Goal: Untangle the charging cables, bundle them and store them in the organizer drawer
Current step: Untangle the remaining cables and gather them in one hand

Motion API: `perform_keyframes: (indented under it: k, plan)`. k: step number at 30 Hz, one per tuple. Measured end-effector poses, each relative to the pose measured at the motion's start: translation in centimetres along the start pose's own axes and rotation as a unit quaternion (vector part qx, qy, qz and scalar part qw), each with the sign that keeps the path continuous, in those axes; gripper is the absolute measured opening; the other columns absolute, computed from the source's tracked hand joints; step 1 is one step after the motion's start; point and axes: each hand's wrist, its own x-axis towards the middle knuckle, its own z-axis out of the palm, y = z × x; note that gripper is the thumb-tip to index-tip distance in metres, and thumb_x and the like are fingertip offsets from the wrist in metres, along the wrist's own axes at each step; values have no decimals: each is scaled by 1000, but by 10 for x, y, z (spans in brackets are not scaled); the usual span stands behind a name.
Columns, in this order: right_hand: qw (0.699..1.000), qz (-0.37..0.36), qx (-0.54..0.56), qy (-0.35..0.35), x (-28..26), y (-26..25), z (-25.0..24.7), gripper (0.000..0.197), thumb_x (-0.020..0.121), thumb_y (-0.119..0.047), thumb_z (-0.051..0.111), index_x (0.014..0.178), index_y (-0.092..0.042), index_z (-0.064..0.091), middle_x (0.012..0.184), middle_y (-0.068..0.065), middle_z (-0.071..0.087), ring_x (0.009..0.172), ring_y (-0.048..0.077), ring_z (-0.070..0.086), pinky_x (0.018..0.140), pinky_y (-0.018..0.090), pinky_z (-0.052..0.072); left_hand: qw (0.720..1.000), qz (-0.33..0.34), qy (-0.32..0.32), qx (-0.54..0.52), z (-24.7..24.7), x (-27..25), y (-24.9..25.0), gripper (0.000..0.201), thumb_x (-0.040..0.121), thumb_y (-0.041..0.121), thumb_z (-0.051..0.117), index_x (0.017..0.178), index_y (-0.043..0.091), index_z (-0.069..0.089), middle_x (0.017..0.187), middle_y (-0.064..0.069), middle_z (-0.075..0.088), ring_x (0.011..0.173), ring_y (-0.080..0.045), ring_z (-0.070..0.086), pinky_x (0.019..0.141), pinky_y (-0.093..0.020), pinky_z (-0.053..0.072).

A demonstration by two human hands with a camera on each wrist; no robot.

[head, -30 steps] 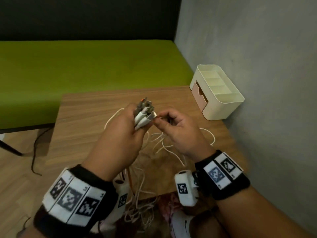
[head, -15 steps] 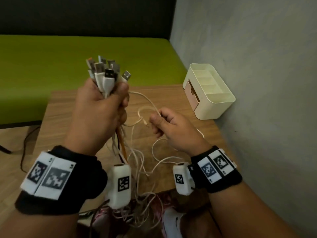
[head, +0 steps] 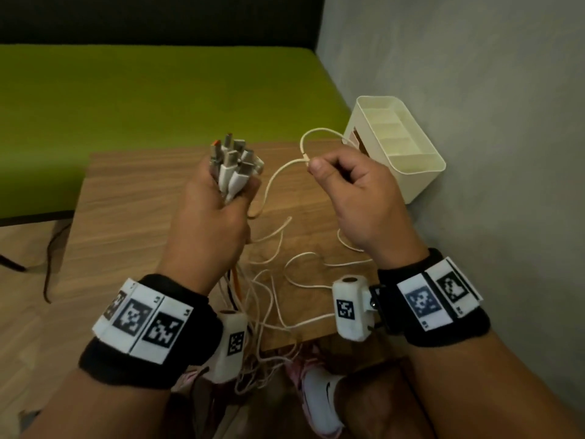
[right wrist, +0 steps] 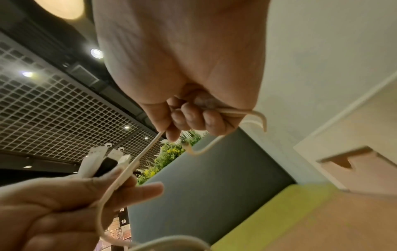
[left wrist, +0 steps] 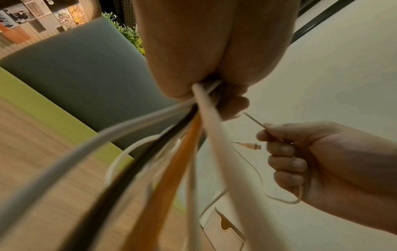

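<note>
My left hand (head: 218, 213) grips a bunch of charging cables (head: 232, 167) by their USB plugs, which point upward above the wooden table (head: 133, 210). White, black and orange cords (left wrist: 182, 169) hang from that fist and trail off the near table edge. To its right, my right hand (head: 345, 182) pinches one thin white cable (head: 281, 172) between thumb and forefinger; its small plug end (left wrist: 250, 145) loops back beside the fingers. The cream organizer (head: 395, 147) stands at the table's far right corner, with its tan drawer (right wrist: 356, 163) facing left; I cannot tell whether the drawer is pushed fully in.
A grey wall (head: 474, 122) runs along the table's right side, right behind the organizer. A green bench (head: 142, 99) lies beyond the table's far edge. Loose cable loops (head: 300, 267) lie on the table between my wrists. A white shoe (head: 319, 394) shows below the near edge.
My left hand came down from its raised position with the plug bunch. The right hand rose and moved right, drawing the thin white cable out from the bunch.
</note>
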Motion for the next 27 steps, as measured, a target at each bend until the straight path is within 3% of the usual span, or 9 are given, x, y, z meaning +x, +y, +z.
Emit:
perform_keyframes:
  k: [2,4,7,10,16,19,21,24,27]
  plan:
    - [1000,-12,-7,15,-6,-7,-11,19,97,-27,61,86,-14,71,80,9,68,76,20,61,70,36,48,999,-8,25,-34,-4,-2,7,17,98,20,56,112,10,59,97,7,71,40,-11,52,39,-22,42]
    - [999,-19,-34,6,-17,-13,-22,21,95,-29,63,85,-14,72,83,6,64,79,19,60,73,33,48,998,-9,36,-47,-7,-6,13,22,99,17,54,114,2,60,85,9,70,39,-9,50,38,-20,42]
    - [997,7,-65,-28,-45,-26,-35,19,93,-30,67,76,-23,72,80,-6,58,77,8,56,70,17,43,999,-10,24,-32,-5,-22,26,21,100,18,54,112,5,65,57,18,57,44,-2,50,41,-20,43]
    - [987,89,-95,-93,-80,-36,-47,22,92,-35,66,71,-32,68,65,-11,59,65,5,55,64,25,44,1000,-11,-2,-23,-2,-48,44,17,99,23,55,102,11,67,49,18,53,45,-1,46,46,-24,42]
    - [967,139,-152,-151,-138,-44,-55,32,91,-34,67,121,-29,58,75,-1,64,68,12,60,64,31,47,995,-15,-63,-77,-7,-93,87,12,102,20,50,93,16,56,56,7,60,38,-10,42,41,-24,38]
    - [953,119,-204,-191,-167,-56,-61,30,90,-33,69,118,-30,58,74,-7,58,67,8,57,58,24,44,992,15,-81,-92,-11,-117,106,14,102,21,49,89,25,49,59,3,61,39,-17,47,41,-29,43]
    - [922,133,-239,-276,-181,-64,-70,20,89,-32,71,106,-27,62,77,-11,56,73,6,56,61,20,45,990,30,-87,-103,-13,-128,115,12,103,22,48,90,24,48,57,4,59,41,-18,52,43,-33,47]
    - [806,156,-339,-460,-199,-81,-88,9,90,-31,67,97,-25,70,82,-10,63,82,13,62,75,31,53,986,18,-88,-143,-17,-140,124,11,103,24,48,99,14,48,56,4,56,50,-18,60,49,-33,52]
    - [769,194,-389,-468,-202,-95,-108,20,92,-36,65,106,-25,73,96,-9,68,89,11,61,78,29,49,985,22,-91,-143,-21,-148,130,13,103,25,48,93,17,49,55,5,52,50,-18,57,48,-31,49]
